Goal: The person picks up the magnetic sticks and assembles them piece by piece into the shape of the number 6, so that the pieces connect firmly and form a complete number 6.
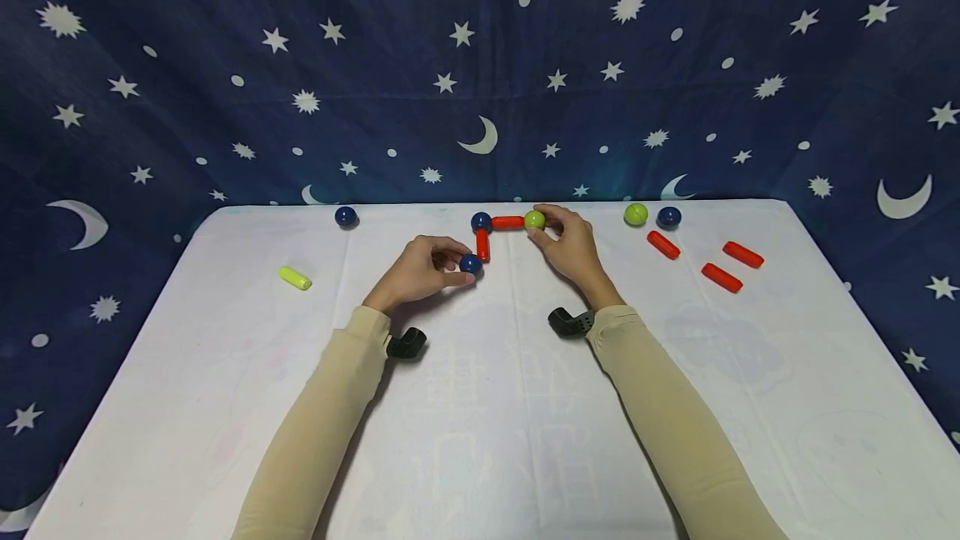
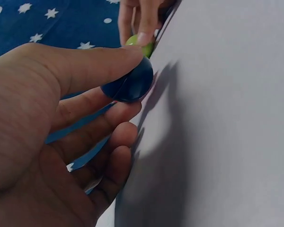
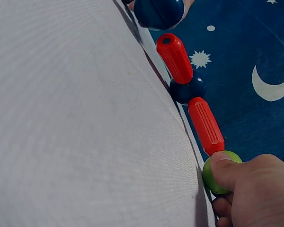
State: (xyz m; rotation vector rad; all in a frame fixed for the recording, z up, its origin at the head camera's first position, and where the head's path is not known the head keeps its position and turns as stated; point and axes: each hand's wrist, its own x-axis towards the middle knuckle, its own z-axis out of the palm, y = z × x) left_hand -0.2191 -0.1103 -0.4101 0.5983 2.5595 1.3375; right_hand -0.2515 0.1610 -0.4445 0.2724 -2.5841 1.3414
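The left hand (image 1: pixel 420 269) pinches a dark-blue ball (image 1: pixel 470 263) between thumb and fingers; the right hand (image 1: pixel 570 250) pinches a light-green ball (image 1: pixel 534 220) between thumb and fingers. Between them, near the far edge of the white-covered table (image 1: pixel 480 440), runs a bent chain: a blue corner ball (image 1: pixel 481 222), with a first red rod (image 1: pixel 482 246) at its 6 o'clock and a second red rod (image 1: pixel 508 222) at its 3 o'clock, meeting the light-green ball. A gap shows between the dark-blue ball and the first rod's free end.

If the dark-blue ball came in off-line, the first rod could swing round the corner ball or come loose, since no hand steadies that joint. A tug by the right hand might part the second rod. A dropped ball would probably roll.

No container shows. Loose pieces, by the clock from the corner ball: a spare blue ball (image 1: pixel 346 217) at 9, a yellow-green rod (image 1: pixel 295 277) between 8 and 9, a spare green ball (image 1: pixel 636 214) and another blue ball (image 1: pixel 669 217) at 3, three red rods (image 1: pixel 663 244) just past 3.
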